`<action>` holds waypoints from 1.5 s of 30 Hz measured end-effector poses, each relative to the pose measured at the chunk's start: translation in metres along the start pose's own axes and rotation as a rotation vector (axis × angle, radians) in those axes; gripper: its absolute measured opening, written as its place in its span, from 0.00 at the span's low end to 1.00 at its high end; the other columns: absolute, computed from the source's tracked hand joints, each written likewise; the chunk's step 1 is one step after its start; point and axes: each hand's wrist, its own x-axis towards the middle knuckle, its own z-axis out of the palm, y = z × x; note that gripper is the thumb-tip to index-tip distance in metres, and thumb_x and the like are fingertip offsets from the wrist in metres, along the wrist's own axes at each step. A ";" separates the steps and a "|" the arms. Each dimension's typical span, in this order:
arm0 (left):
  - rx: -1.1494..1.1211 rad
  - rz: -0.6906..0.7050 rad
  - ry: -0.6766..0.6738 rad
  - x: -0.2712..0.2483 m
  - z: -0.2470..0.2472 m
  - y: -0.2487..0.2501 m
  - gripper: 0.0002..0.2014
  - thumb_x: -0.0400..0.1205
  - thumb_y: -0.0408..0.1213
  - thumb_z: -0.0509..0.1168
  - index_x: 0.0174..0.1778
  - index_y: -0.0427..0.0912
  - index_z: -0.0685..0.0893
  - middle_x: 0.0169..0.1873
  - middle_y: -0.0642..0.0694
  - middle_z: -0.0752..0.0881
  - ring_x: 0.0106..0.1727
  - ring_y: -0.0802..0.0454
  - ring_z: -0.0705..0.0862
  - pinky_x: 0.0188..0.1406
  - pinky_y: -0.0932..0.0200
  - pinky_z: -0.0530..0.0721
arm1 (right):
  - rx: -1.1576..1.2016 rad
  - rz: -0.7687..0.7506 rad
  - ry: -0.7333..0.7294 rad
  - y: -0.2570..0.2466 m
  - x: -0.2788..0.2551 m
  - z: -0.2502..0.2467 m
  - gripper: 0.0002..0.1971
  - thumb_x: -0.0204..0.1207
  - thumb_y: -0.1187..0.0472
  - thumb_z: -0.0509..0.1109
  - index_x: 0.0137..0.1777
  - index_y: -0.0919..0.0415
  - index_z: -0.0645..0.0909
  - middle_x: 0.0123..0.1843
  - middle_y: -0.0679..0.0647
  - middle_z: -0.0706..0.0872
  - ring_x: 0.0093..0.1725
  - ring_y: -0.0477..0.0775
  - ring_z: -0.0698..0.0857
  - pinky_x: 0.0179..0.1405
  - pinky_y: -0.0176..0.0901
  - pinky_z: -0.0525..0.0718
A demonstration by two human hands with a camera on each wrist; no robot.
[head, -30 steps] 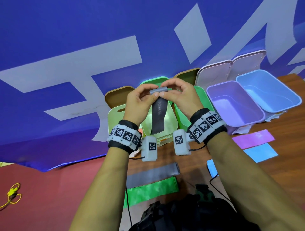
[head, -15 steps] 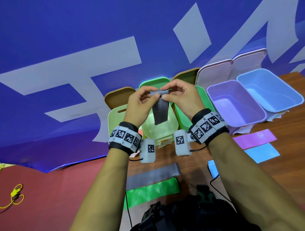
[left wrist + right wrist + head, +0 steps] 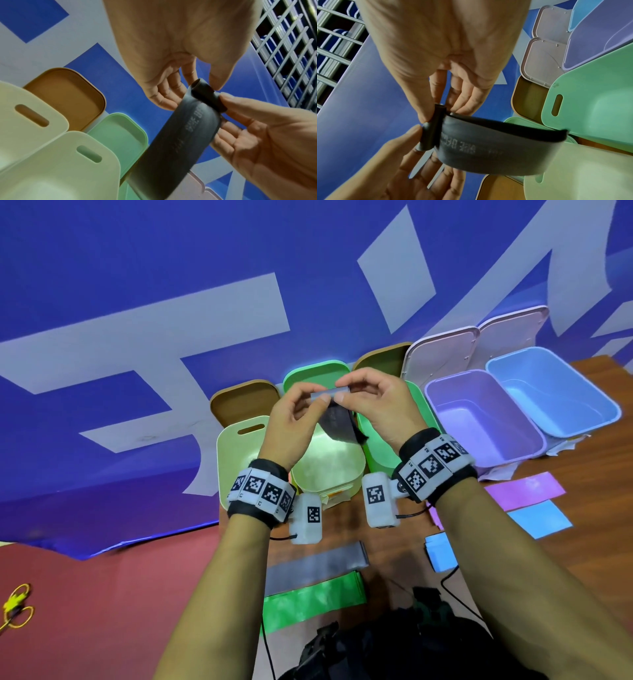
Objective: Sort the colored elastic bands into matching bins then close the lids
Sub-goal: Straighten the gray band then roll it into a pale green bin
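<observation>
A dark grey elastic band (image 3: 337, 422) hangs between both hands above the pale green bin (image 3: 356, 460). Its top end is rolled into a small tube (image 3: 207, 94). My left hand (image 3: 310, 400) pinches the left end of the roll and my right hand (image 3: 349, 392) pinches the right end. The loose tail (image 3: 488, 148) curls down, with printed text on it. On the table near me lie another grey band (image 3: 315, 566), a green band (image 3: 311, 601), a purple band (image 3: 524, 491) and a blue band (image 3: 537, 518).
Open bins stand in a row against the blue banner: a pale yellow one (image 3: 239, 450), a green one (image 3: 383, 446), a purple one (image 3: 479, 419) and a blue one (image 3: 555, 392), lids raised behind. A small folded blue piece (image 3: 440, 553) and black cables lie near my right forearm.
The hanging tail of the grey band has grown shorter and risen as more of it was wound into the roll. Both hands stayed in about the same place.
</observation>
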 end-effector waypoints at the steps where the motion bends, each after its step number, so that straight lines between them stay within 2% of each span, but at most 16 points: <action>1: -0.005 0.003 0.009 0.000 0.001 -0.001 0.05 0.84 0.30 0.67 0.54 0.36 0.82 0.45 0.47 0.86 0.47 0.58 0.85 0.49 0.65 0.81 | -0.005 -0.005 -0.008 0.000 0.000 -0.001 0.09 0.74 0.70 0.77 0.52 0.62 0.87 0.53 0.64 0.90 0.51 0.55 0.90 0.61 0.48 0.88; 3: -0.021 0.007 0.022 0.001 0.003 -0.002 0.05 0.83 0.27 0.67 0.54 0.36 0.82 0.46 0.45 0.87 0.48 0.58 0.86 0.49 0.67 0.82 | 0.004 -0.002 -0.022 0.002 0.001 -0.002 0.11 0.73 0.71 0.77 0.53 0.61 0.86 0.55 0.63 0.90 0.53 0.59 0.89 0.64 0.51 0.87; 5: -0.035 0.009 0.023 0.001 0.005 -0.002 0.07 0.82 0.25 0.68 0.54 0.37 0.82 0.47 0.44 0.87 0.48 0.58 0.87 0.51 0.65 0.83 | 0.026 0.017 -0.016 0.004 0.001 -0.002 0.11 0.73 0.69 0.77 0.54 0.60 0.86 0.56 0.62 0.89 0.54 0.56 0.88 0.64 0.53 0.86; 8: -0.053 0.021 0.010 0.000 0.005 -0.003 0.09 0.81 0.23 0.68 0.55 0.35 0.81 0.48 0.43 0.86 0.47 0.58 0.86 0.50 0.64 0.84 | 0.024 0.044 -0.011 0.007 0.002 -0.002 0.08 0.73 0.63 0.76 0.52 0.59 0.87 0.53 0.68 0.88 0.53 0.56 0.87 0.60 0.56 0.88; 11: -0.058 0.035 0.017 -0.003 0.006 -0.003 0.09 0.81 0.22 0.67 0.56 0.34 0.81 0.49 0.43 0.84 0.46 0.59 0.86 0.49 0.65 0.84 | 0.013 0.045 -0.006 0.009 0.000 -0.003 0.06 0.77 0.67 0.75 0.53 0.62 0.87 0.47 0.63 0.88 0.48 0.49 0.86 0.53 0.46 0.88; 13: -0.058 0.009 0.025 -0.004 0.007 -0.003 0.08 0.83 0.26 0.67 0.57 0.35 0.81 0.50 0.44 0.85 0.48 0.59 0.86 0.50 0.64 0.83 | 0.021 0.026 0.000 0.009 -0.002 -0.003 0.07 0.77 0.69 0.75 0.53 0.65 0.87 0.47 0.57 0.89 0.47 0.47 0.88 0.52 0.39 0.86; 17: -0.016 -0.072 0.012 -0.004 0.009 -0.008 0.05 0.85 0.37 0.65 0.52 0.40 0.83 0.42 0.51 0.88 0.46 0.57 0.86 0.52 0.52 0.83 | 0.029 0.019 -0.008 0.010 -0.004 -0.004 0.09 0.74 0.69 0.77 0.54 0.63 0.87 0.49 0.56 0.91 0.50 0.50 0.90 0.58 0.44 0.88; 20: -0.015 -0.061 0.044 -0.006 0.008 -0.006 0.04 0.85 0.34 0.66 0.52 0.39 0.84 0.40 0.53 0.87 0.44 0.61 0.85 0.48 0.62 0.82 | 0.058 0.027 -0.031 0.012 -0.004 -0.004 0.11 0.73 0.71 0.77 0.55 0.62 0.86 0.54 0.59 0.90 0.50 0.56 0.90 0.59 0.48 0.87; 23: -0.016 -0.045 0.055 -0.007 0.007 -0.001 0.06 0.85 0.28 0.66 0.56 0.31 0.82 0.44 0.49 0.87 0.45 0.62 0.86 0.47 0.69 0.81 | 0.126 0.032 -0.037 0.010 -0.004 0.000 0.12 0.72 0.69 0.76 0.55 0.59 0.85 0.55 0.58 0.87 0.49 0.50 0.87 0.56 0.43 0.86; 29: -0.021 -0.001 0.011 -0.009 0.000 0.005 0.09 0.82 0.23 0.67 0.55 0.39 0.81 0.49 0.46 0.85 0.50 0.60 0.85 0.52 0.67 0.81 | 0.069 0.078 -0.021 0.009 -0.009 0.005 0.08 0.78 0.68 0.73 0.55 0.60 0.85 0.47 0.57 0.84 0.42 0.44 0.83 0.41 0.33 0.83; 32: -0.054 -0.050 -0.001 -0.009 0.000 0.002 0.09 0.81 0.31 0.68 0.57 0.38 0.80 0.50 0.46 0.85 0.52 0.55 0.84 0.54 0.60 0.83 | 0.068 0.031 -0.015 0.007 -0.011 0.003 0.09 0.76 0.71 0.74 0.53 0.60 0.85 0.47 0.54 0.86 0.44 0.43 0.85 0.47 0.32 0.82; 34: -0.038 -0.084 0.016 -0.008 0.003 -0.001 0.07 0.83 0.33 0.67 0.56 0.38 0.80 0.44 0.53 0.88 0.48 0.57 0.85 0.53 0.55 0.83 | 0.057 0.020 -0.035 0.006 -0.012 0.001 0.11 0.75 0.73 0.74 0.52 0.59 0.84 0.50 0.55 0.87 0.42 0.46 0.87 0.50 0.34 0.83; 36: -0.017 -0.070 0.030 -0.008 0.007 -0.003 0.05 0.84 0.30 0.66 0.55 0.39 0.80 0.40 0.56 0.89 0.44 0.60 0.85 0.49 0.58 0.83 | 0.034 0.013 -0.060 0.005 -0.012 -0.003 0.13 0.74 0.76 0.73 0.52 0.58 0.84 0.52 0.56 0.88 0.44 0.51 0.89 0.54 0.42 0.84; 38: -0.037 -0.052 0.027 -0.009 0.010 -0.002 0.06 0.84 0.27 0.67 0.54 0.40 0.80 0.44 0.48 0.89 0.46 0.59 0.87 0.48 0.64 0.83 | 0.036 0.016 -0.064 0.006 -0.012 -0.006 0.14 0.73 0.75 0.73 0.53 0.57 0.84 0.54 0.57 0.88 0.48 0.53 0.89 0.58 0.47 0.85; 42: -0.064 -0.023 -0.016 -0.009 0.014 -0.003 0.10 0.82 0.24 0.67 0.56 0.40 0.79 0.48 0.44 0.87 0.51 0.54 0.87 0.49 0.64 0.84 | 0.056 0.068 -0.006 0.009 -0.010 -0.008 0.11 0.74 0.63 0.74 0.56 0.57 0.85 0.52 0.59 0.85 0.51 0.49 0.85 0.48 0.40 0.86; 45: -0.069 -0.010 -0.008 -0.009 0.018 -0.003 0.11 0.81 0.22 0.67 0.56 0.39 0.79 0.48 0.46 0.86 0.50 0.56 0.86 0.48 0.65 0.83 | 0.005 0.055 0.005 0.011 -0.010 -0.012 0.08 0.76 0.64 0.75 0.54 0.60 0.86 0.47 0.54 0.87 0.47 0.46 0.86 0.49 0.40 0.85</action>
